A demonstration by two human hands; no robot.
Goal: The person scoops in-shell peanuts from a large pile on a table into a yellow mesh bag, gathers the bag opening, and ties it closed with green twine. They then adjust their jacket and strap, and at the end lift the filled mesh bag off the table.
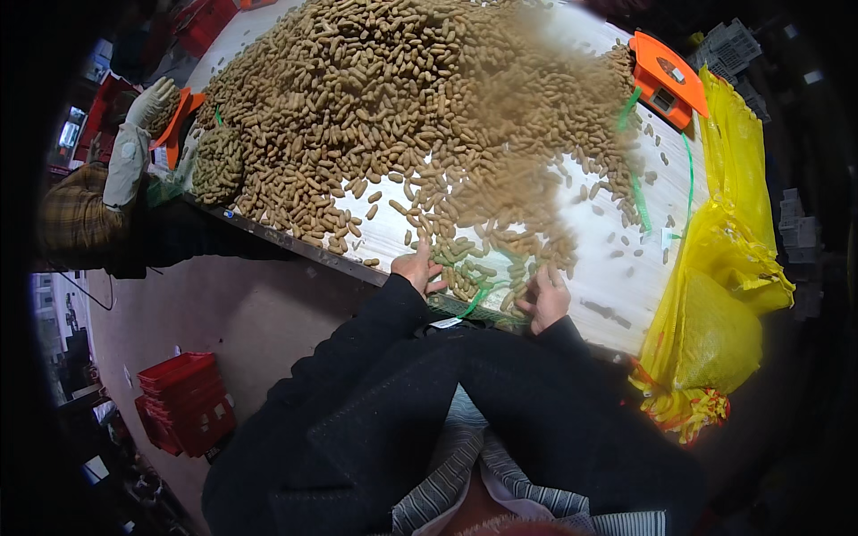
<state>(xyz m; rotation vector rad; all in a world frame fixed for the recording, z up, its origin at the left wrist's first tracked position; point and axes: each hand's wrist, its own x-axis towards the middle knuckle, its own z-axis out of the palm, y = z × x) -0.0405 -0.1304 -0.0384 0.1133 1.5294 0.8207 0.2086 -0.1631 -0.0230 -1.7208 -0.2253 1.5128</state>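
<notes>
A heap of unshelled peanuts (pixel 357 98) spreads over a white table (pixel 594 268) in front of me. At the near edge, a green mesh bag (pixel 483 290) lies between my hands with peanuts in and over its mouth. My left hand (pixel 416 270) is at the bag's left side, fingers apart beside the peanuts. On the bag's other side is my right hand (pixel 547 299), fingers curved but apart, next to loose peanuts. Neither hand shows a firm hold on anything.
An orange scale (pixel 668 80) stands at the table's right, beside yellow sacks (pixel 728 268) hanging over the edge. At left, a co-worker's gloved hand (pixel 152 103) is near another orange scale (pixel 179 116) and a filled mesh bag (pixel 219 165). Red crates (pixel 183 402) stack on the floor.
</notes>
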